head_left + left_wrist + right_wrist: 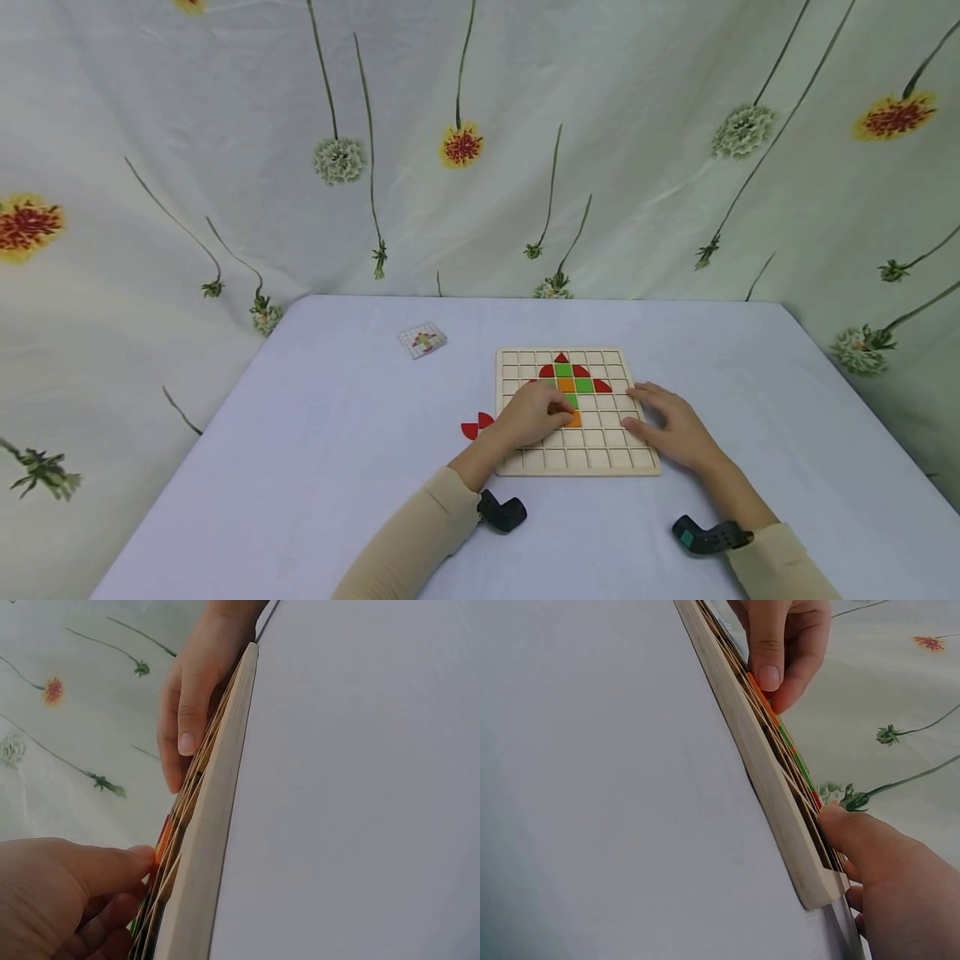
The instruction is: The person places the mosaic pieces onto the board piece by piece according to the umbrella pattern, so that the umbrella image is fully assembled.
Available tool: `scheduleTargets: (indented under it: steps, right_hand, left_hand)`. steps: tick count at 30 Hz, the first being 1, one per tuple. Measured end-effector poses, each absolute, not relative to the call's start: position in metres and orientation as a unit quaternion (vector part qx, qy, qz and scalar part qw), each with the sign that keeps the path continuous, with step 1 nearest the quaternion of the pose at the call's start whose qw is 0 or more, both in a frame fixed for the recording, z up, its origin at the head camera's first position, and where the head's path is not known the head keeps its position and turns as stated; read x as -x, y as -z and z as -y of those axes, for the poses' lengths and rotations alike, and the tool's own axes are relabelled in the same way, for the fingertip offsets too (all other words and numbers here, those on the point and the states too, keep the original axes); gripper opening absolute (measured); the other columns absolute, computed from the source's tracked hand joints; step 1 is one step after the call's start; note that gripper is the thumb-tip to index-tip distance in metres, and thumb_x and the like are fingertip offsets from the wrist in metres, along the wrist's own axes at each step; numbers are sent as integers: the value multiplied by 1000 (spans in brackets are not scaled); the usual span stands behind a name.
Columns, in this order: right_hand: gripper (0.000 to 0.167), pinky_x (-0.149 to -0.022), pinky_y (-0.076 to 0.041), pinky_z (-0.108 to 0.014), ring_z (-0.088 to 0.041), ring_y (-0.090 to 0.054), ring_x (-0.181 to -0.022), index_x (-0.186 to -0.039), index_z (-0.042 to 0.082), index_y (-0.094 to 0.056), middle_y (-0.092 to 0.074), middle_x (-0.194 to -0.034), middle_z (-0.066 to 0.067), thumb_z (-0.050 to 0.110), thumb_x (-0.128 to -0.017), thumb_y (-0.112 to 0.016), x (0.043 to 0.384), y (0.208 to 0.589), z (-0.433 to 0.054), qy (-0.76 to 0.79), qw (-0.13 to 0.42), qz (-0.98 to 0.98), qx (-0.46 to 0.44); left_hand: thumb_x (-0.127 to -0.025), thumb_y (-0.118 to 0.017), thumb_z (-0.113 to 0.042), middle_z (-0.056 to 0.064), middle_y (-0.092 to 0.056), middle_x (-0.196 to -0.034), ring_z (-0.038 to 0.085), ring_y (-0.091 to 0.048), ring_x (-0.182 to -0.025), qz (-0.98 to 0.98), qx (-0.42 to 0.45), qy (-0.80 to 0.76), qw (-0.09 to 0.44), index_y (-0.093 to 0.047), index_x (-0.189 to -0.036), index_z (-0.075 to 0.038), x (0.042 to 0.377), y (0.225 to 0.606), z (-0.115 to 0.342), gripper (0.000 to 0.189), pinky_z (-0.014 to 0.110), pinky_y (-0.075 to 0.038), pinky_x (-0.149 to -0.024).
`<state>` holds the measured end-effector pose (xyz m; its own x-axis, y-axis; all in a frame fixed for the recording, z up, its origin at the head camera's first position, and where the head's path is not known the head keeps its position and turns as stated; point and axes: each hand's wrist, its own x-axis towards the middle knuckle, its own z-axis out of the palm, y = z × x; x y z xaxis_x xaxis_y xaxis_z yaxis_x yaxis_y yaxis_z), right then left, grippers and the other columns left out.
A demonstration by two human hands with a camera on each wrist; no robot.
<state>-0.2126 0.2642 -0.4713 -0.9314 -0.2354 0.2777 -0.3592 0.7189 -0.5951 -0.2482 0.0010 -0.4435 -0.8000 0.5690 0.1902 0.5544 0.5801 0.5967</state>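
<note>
A wooden grid board (525, 460) lies on the table, with red, green and orange flat pieces set in its cells. My left hand (534, 414) reaches over the board from the left. Its thumb and index finger pinch a small red piece (768, 696), mostly hidden, beside an orange square (574, 418). My right hand (675, 425) rests at the board's right edge, fingers fairly straight and thumb touching the top. Two or so loose red quarter-round pieces (470, 430) lie left of the board, partly behind the left forearm.
A small card (422, 340) with a printed grid pattern lies at the back, left of the board. White cloth (337, 400) covers the table. A flowered curtain (480, 208) hangs behind it. Each wrist wears a black strap device (708, 536).
</note>
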Motion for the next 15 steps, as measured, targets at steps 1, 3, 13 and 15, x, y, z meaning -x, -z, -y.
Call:
scheduleTargets:
  steps: [1,3,13,15]
  right_hand:
    - [55,-105,-26,-64,-48,-36,-133,-132,-2,-57,-49,-138,-27,31,-90,-69,213,471,-264,-338,91,923,-161]
    - [55,-105,-26,-64,-48,-36,-133,-132,-2,-57,-49,-139,-27,31,-90,-69,212,471,-264,-339,90,923,-160]
    - [55,-105,-25,-64,-48,-35,-133,-132,-2,-57,-49,-139,-26,32,-90,-69,212,471,-263,-335,90,924,-159]
    - [56,-105,-26,-64,-48,-35,-133,-132,-2,-57,-49,-139,-27,32,-90,-69,212,470,-264,-334,90,925,-158]
  left_hand:
    - [-89,-72,-16,-7,-65,-84,6,-53,-78,-889,-317,-332,12,-78,-96,-11,248,444,-1,10,20,-44,-71]
    - [-89,-72,-16,-7,-65,-85,6,-54,-79,-888,-317,-333,13,-78,-96,-11,248,443,0,10,20,-45,-73]
    - [-90,-70,-11,-8,-62,-85,6,-56,-81,-888,-315,-335,13,-76,-96,-11,246,439,22,8,21,-47,-74]
    - [-91,-69,-11,-7,-61,-85,7,-56,-81,-890,-312,-332,13,-76,-97,-10,246,437,28,9,22,-47,-74]
